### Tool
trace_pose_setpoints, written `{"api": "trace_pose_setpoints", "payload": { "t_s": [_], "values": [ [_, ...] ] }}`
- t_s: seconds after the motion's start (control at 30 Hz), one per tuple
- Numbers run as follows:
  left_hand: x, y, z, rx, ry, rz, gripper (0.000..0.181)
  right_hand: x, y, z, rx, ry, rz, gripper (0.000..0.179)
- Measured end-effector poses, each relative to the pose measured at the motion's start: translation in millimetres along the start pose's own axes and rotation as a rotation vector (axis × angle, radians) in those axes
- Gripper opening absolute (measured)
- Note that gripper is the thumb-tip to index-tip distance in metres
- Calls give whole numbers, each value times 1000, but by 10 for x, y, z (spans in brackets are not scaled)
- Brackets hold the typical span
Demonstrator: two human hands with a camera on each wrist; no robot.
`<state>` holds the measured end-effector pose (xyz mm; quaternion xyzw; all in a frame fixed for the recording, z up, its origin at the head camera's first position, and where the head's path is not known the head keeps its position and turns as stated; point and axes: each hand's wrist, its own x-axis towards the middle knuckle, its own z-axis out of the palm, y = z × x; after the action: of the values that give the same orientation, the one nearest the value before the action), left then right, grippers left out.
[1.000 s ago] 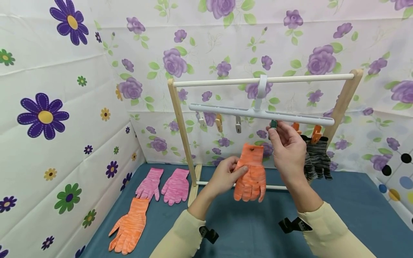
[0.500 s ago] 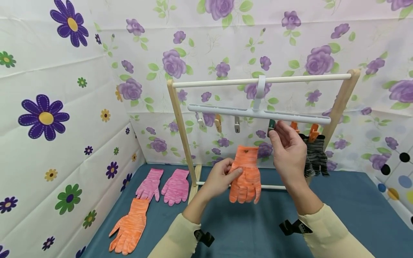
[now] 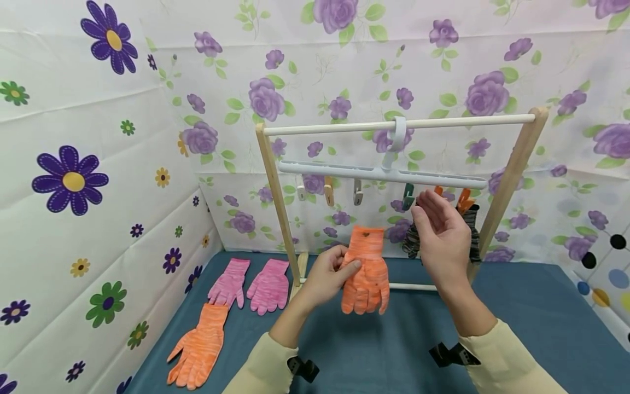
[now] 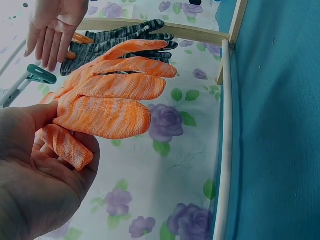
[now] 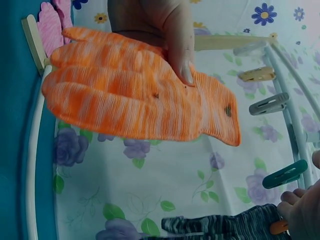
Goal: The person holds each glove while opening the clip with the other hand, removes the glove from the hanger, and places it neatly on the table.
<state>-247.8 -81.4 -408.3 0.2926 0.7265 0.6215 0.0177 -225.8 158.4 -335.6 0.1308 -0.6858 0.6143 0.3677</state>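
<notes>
My left hand (image 3: 325, 276) pinches an orange knit glove (image 3: 366, 273) at its side, thumb in front, with the cuff up and the fingers hanging down. Beside the green clothespin (image 3: 408, 196), my right hand (image 3: 445, 238) is raised with straight fingers and holds nothing. That clothespin hangs from the white hanger (image 3: 344, 171), apart from the orange glove. Behind the right hand, orange clothespins (image 3: 465, 200) hold grey-black gloves (image 3: 412, 241), partly hidden. In the right wrist view, a small dark mark shows on the orange glove's cuff (image 5: 220, 107).
The hanger hooks over the top rail (image 3: 320, 128) of a wooden rack (image 3: 512, 180). White, tan and grey clothespins (image 3: 358, 192) hang along its left half. Two pink gloves (image 3: 268, 287) and another orange glove (image 3: 199, 345) lie on the blue tablecloth (image 3: 374, 355) at the left.
My right hand has let go of the green clothespin and its fingers have straightened. The left hand has moved the orange glove left and slightly down. The hanger has shifted left, its gloves swinging.
</notes>
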Motion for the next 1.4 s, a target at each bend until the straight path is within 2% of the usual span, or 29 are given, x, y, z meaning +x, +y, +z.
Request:
{"api": "trace_pose_setpoints", "payload": {
  "t_s": [0.3,0.43,0.63,0.77,1.0,1.4],
  "values": [
    [-99,11,-77,-4,5,0,19,-84,6,-34,-61,10,-70,45],
    [-161,10,-126,-1,14,-20,19,-128,2,-47,-86,9,-95,47],
    [-257,6,-206,30,23,-57,20,-194,18,-75,-119,11,-129,50],
    [-323,-3,-266,65,43,-61,21,-242,24,-94,-142,6,-149,51],
    [-430,-57,-403,81,53,-56,20,-327,57,-147,-198,-18,-204,55],
    [-627,-49,-685,91,57,-87,20,-440,157,-274,-273,-97,-214,58]
  ]
}}
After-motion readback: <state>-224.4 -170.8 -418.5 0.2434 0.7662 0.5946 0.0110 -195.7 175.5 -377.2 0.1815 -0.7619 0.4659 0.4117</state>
